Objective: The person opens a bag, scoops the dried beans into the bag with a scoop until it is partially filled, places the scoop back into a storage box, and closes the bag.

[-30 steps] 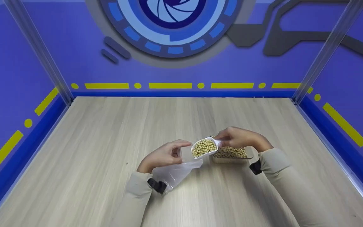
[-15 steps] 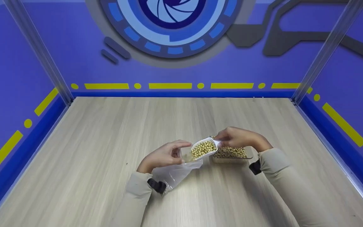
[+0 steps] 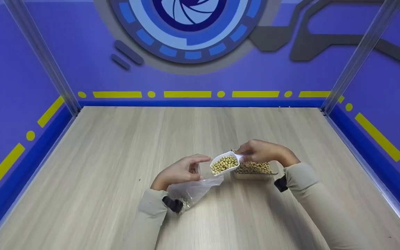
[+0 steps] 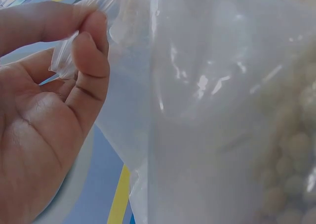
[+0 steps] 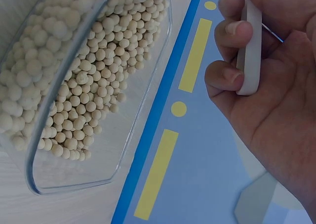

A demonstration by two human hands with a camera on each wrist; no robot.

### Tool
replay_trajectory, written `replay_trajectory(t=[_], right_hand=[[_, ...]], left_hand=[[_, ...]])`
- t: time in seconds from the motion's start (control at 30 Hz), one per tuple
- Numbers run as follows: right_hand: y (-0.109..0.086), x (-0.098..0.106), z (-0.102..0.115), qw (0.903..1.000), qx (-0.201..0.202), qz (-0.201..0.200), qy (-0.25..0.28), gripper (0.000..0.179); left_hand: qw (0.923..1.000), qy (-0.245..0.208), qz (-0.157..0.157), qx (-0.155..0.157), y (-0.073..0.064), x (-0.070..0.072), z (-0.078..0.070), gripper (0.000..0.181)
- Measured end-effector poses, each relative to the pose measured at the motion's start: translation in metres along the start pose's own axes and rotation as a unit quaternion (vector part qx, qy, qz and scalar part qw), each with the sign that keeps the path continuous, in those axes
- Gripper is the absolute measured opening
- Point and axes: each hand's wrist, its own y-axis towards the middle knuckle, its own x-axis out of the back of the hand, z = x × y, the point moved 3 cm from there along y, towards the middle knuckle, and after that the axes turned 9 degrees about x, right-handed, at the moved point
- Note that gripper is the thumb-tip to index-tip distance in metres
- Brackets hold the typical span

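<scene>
My left hand [image 3: 179,170] pinches the rim of a clear plastic bag [image 3: 194,189], its mouth held apart toward the right. Round pale beans [image 4: 296,159] lie at the bag's bottom in the left wrist view. My right hand [image 3: 266,152] grips a white scoop [image 3: 228,171] by its handle [image 5: 251,51], fingers curled round it. Soybean-like beans [image 3: 224,164] still fill much of the scoop, whose lip tilts into the bag's mouth. Below my right hand stands a clear rectangular container [image 3: 255,176] of the same beans [image 5: 94,95].
The pale wood-grain table [image 3: 123,146] carries the container just right of the bag. Blue printed panels [image 3: 200,81] wall in the back and both sides. A black wrist camera [image 3: 173,205] on the left sleeve partly covers the bag's lower end.
Some beans have slid off the scoop, through the bag's mouth, and now show at its lower end. The scoop has tilted slightly; both hands stay almost in place.
</scene>
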Motion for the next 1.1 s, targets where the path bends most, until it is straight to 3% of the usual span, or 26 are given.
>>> replay_trajectory(t=[0.2, 0.6, 1.1], right_hand=[[0.0005, 0.0016, 0.0014, 0.9999, 0.013, 0.002, -0.009, 0.019], [0.001, 0.0024, 0.004, 0.9999, -0.012, 0.005, -0.006, 0.02], [0.0011, 0.004, 0.0078, 0.9999, -0.002, 0.001, -0.016, 0.019]], left_hand=[[1.0, -0.004, 0.004, 0.001, -0.0002, 0.0002, -0.0001, 0.063], [0.9999, 0.01, 0.001, -0.011, 0.0004, 0.0004, -0.0018, 0.061], [1.0, 0.003, 0.001, -0.008, -0.0014, 0.0005, -0.003, 0.062]])
